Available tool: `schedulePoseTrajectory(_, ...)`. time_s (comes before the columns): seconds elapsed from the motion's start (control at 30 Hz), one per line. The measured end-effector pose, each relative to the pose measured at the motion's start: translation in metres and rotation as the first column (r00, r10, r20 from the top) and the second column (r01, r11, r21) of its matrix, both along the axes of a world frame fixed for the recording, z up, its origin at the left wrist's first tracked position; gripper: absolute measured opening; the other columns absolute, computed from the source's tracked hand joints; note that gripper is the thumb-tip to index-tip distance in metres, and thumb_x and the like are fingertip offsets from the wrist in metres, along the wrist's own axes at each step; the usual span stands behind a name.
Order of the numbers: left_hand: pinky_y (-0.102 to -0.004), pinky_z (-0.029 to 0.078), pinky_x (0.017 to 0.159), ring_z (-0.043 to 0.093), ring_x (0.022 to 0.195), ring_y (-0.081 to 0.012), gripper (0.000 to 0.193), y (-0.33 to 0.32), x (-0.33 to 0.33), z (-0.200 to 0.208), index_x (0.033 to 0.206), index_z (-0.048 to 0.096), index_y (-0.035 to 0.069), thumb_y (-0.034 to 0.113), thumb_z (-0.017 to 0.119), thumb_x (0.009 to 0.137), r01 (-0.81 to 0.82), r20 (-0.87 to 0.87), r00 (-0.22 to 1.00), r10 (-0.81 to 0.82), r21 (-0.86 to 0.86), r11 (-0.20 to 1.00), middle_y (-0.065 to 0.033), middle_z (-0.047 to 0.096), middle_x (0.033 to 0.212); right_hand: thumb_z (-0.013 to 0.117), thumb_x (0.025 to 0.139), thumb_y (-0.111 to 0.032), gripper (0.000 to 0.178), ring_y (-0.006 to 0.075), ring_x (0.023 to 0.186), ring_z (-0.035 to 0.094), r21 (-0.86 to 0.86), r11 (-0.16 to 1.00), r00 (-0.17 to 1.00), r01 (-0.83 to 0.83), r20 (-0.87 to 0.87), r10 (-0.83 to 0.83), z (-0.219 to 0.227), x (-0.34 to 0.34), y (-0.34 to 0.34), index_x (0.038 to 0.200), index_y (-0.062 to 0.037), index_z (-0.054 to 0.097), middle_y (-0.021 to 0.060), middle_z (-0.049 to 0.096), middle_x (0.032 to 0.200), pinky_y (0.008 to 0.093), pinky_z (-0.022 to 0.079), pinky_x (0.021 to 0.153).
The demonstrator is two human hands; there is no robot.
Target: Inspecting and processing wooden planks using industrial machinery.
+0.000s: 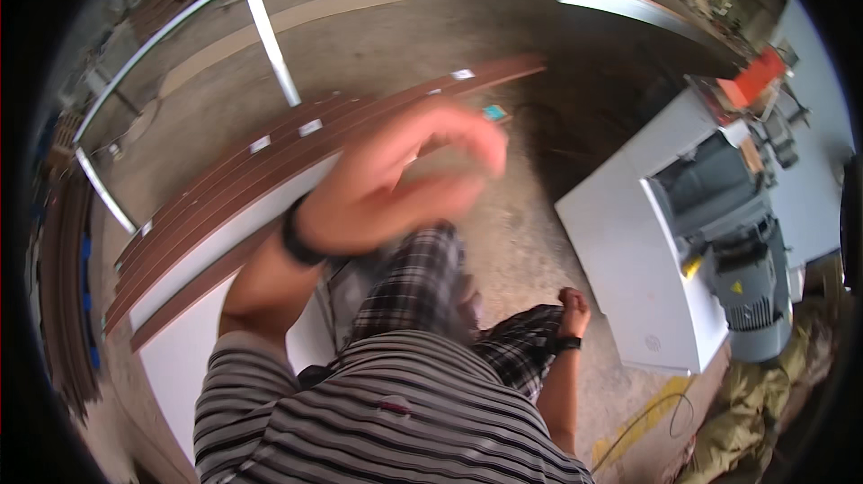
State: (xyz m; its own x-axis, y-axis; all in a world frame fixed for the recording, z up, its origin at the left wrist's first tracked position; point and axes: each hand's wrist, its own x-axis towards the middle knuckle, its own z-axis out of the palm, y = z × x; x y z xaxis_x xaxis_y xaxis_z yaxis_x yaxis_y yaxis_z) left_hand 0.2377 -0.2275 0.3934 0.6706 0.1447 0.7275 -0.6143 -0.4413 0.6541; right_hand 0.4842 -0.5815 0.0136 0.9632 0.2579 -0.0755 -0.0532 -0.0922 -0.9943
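- Head view: the left hand (367, 186) is raised and blurred, its fingers curled and apart from the thumb, with nothing visible between.
- The right hand (575, 310) hangs low with fingers bent; whether they are together or hold something small, I cannot tell.
- Brown boards (238, 165) lie beyond and left of the left fingers, already side by side; neither hand visibly grips one, and what remains is unclear.
- Their long axis runs obliquely, from near left of those fingers to ahead and right.
- A pale machine cabinet (629, 214) stands right of the right fingers.
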Motion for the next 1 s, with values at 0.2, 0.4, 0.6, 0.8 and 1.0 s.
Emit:
schedulePoseTrajectory(0.2,-0.0395,0.049,0.073,0.06,0.085,-0.0331,0.02,0.079,0.031,-0.104,0.1,0.062,0.007,0.022,0.062,0.088,-0.445,-0.255,0.692,0.676,0.587,0.676,-0.0115,0.062,0.095,0.055,0.093,-0.009,0.014,0.0152,0.081,0.062,0.122,0.991,0.997,-0.057,-0.045,0.063,-0.01,-0.001,0.003,0.089,0.0001,0.065,0.0072,0.066,0.087,0.0291,0.051,0.078)
schedulePoseTrajectory(0.4,-0.0385,0.049,0.072,0.061,0.087,-0.0325,0.019,0.093,0.032,-0.134,0.098,0.062,0.008,0.023,0.061,0.087,-0.4,-0.329,0.605,0.725,0.661,0.634,-0.0109,0.063,0.097,0.055,0.093,-0.011,0.014,0.015,0.082,0.062,0.192,0.981,0.996,-0.035,-0.074,0.05,-0.01,-0.001,0.006,0.09,-0.0003,0.064,0.0073,0.066,0.088,0.0287,0.051,0.078)
schedulePoseTrajectory(0.6,-0.0298,0.05,0.077,0.065,0.091,-0.0174,0.022,0.087,0.049,-0.148,0.098,0.064,0.004,0.024,0.059,0.091,-0.363,-0.565,0.731,0.382,0.151,0.919,-0.0092,0.068,0.096,0.055,0.093,-0.011,0.014,0.0161,0.084,0.063,0.175,0.984,0.995,-0.04,-0.078,0.054,-0.009,0.0,0.009,0.09,-0.0007,0.064,0.0077,0.066,0.09,0.0297,0.051,0.08)
schedulePoseTrajectory(0.8,-0.0296,0.049,0.086,0.063,0.095,-0.0164,0.035,0.073,0.05,-0.139,0.106,0.061,-0.001,0.03,0.048,0.098,-0.338,-0.666,0.746,0.009,-0.367,0.867,-0.0089,0.065,0.103,0.053,0.094,-0.01,0.015,0.0157,0.083,0.063,0.161,0.986,0.995,-0.046,-0.075,0.059,-0.008,0.0,0.007,0.091,0.0002,0.064,0.0077,0.067,0.089,0.0295,0.051,0.08)
schedulePoseTrajectory(1.0,-0.0293,0.048,0.086,0.062,0.096,-0.0156,0.035,0.075,0.051,-0.142,0.107,0.062,0.002,0.033,0.047,0.098,-0.38,-0.686,0.727,-0.023,-0.429,0.819,-0.0092,0.065,0.104,0.054,0.094,-0.01,0.015,0.0158,0.084,0.063,0.169,0.985,0.994,-0.027,-0.096,0.044,-0.009,0.001,0.007,0.091,0.0003,0.064,0.0078,0.066,0.089,0.0293,0.051,0.08)
